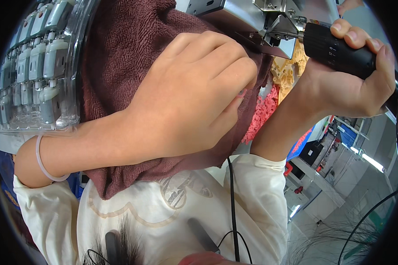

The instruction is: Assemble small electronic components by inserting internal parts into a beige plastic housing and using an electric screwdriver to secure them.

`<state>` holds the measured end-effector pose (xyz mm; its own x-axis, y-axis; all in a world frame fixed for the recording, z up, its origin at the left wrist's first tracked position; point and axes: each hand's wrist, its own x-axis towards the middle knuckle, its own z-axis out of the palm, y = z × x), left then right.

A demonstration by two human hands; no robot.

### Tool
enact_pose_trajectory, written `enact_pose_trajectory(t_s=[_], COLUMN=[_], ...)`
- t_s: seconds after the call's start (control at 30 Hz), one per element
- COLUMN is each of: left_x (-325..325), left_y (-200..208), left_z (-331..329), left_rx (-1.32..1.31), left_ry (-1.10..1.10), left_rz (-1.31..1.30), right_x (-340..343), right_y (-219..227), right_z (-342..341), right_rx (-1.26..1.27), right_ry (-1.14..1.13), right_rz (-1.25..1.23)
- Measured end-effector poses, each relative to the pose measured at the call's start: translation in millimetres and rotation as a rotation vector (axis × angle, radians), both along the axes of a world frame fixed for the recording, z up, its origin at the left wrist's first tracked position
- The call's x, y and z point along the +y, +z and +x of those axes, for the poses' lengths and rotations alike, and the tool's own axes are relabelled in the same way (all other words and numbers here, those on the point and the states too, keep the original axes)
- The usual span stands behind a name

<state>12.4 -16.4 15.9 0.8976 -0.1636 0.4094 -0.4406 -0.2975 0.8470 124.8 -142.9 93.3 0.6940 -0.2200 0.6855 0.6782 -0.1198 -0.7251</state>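
My right hand (345, 86) is wrapped round the black grip of an electric screwdriver (334, 51), held level at the upper right. Its bit points left into a shiny metal fixture (241, 24) with small brackets and screws. Over a maroon towel (119, 57), my left hand (194, 88) is closed, back of the hand up, just below the fixture. A sliver of something reddish shows between its thumb and finger; the rest of it is hidden by the hand.
At the left, a clear plastic tray (77, 84) holds several small grey motors (55, 59). Beyond the towel lie heaps of pink parts (265, 112) and yellow parts (284, 70). A black cable (232, 198) runs down past my shirt. Workshop shelving (345, 132) stands at the right.
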Motion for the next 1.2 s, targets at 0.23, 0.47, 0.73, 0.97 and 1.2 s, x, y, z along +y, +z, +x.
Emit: enact_pose_trajectory(t_s=[0.23,0.47,0.73,0.97,1.2], left_x=[1.8,1.1,0.1,-0.2,-0.9], left_y=[1.3,-1.8,-6.0,-6.2,-7.8], left_z=[-0.8,-1.2,-2.3,-0.4,-2.0], left_rx=[-0.02,-0.057,-0.06,-0.065,-0.061], left_ry=[0.0,-0.003,0.039,0.037,0.038], left_rz=[0.02,0.026,-0.034,-0.033,-0.053], right_x=[-2.5,-4.7,-39.6,-20.4,-5.6], right_y=[-1.6,-0.4,41.6,24.1,14.3], right_z=[-9.0,-21.7,-50.2,-74.4,-76.4], right_rx=[-0.039,-0.106,0.165,0.261,0.299], right_ry=[0.033,0.076,0.317,0.441,0.416], right_rz=[-0.086,-0.171,0.007,-0.001,0.096])
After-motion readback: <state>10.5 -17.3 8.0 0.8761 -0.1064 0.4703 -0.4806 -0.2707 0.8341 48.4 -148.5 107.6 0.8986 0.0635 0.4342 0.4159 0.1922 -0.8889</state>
